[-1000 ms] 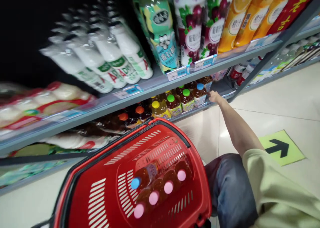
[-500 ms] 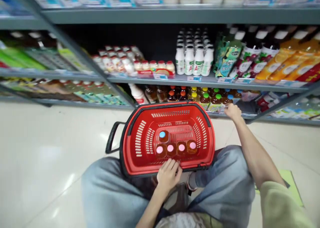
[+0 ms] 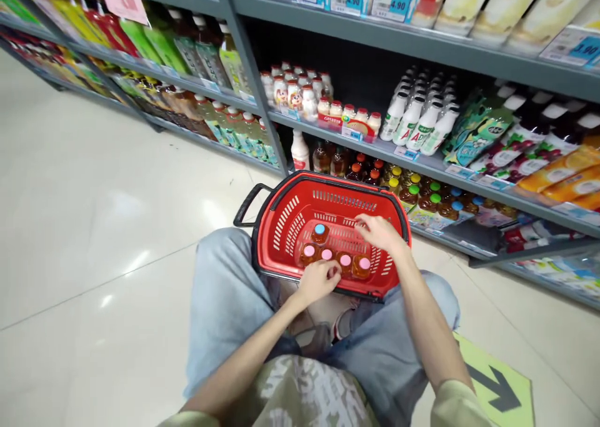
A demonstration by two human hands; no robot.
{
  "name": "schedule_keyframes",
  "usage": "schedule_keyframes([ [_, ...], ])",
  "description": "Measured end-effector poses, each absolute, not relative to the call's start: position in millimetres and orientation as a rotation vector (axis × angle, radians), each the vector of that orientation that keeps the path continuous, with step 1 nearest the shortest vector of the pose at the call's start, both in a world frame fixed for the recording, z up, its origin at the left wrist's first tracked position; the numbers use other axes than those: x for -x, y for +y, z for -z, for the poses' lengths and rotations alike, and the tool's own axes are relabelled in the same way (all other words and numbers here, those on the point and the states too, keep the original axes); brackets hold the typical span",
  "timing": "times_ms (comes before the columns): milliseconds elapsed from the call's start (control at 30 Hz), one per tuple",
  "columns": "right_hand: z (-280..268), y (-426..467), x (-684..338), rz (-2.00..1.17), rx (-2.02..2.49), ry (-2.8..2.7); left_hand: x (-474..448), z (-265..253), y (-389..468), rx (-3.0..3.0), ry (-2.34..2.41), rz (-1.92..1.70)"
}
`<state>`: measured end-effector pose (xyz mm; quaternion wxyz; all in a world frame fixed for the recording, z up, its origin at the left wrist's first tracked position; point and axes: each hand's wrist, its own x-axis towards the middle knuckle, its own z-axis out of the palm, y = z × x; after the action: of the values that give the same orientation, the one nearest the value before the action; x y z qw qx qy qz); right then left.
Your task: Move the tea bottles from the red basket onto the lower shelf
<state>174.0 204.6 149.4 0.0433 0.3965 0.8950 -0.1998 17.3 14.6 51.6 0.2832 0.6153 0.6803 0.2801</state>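
A red shopping basket (image 3: 337,195) with a black edge sits in front of me, between my knees. Inside stand several small amber bottles with pink caps (image 3: 364,264) in a row, and one bottle with a blue cap (image 3: 320,229) behind them. My right hand (image 3: 377,232) hovers over the basket's right half, its fingers bent but apart, with nothing visible in them. Over the near rim lies my left hand (image 3: 320,279), loosely curled, thumb and forefinger apart beside the pink caps. It partly hides the row.
Beyond the basket runs a grey shelf (image 3: 365,140). On its bottom level are bottles with yellow, green and blue caps (image 3: 457,206); white milk-drink bottles (image 3: 422,124) stand above. A black handle (image 3: 253,202) sticks out left. A green floor sign (image 3: 497,383) lies at the right.
My right hand has moved from the blue-capped bottles on the bottom shelf to above the basket. My left hand has shifted slightly over the near rim. The view has turned and tilted.
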Motion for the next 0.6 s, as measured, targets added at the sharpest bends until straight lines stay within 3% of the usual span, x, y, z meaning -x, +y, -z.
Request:
schedule_keyframes([
  [133, -133, 193, -148, 0.568, -0.889, 2.379, -1, -53, 29, -1.491, 1.643, -0.64],
  [333, -128, 195, -132, 0.584, -0.889, 2.406, 22, -43, 46, -1.398, 1.439, -0.531],
  [600, -123, 206, -132, 0.567, -0.926, 2.423, 86, -23, 112, -1.686, 1.674, -0.441],
])
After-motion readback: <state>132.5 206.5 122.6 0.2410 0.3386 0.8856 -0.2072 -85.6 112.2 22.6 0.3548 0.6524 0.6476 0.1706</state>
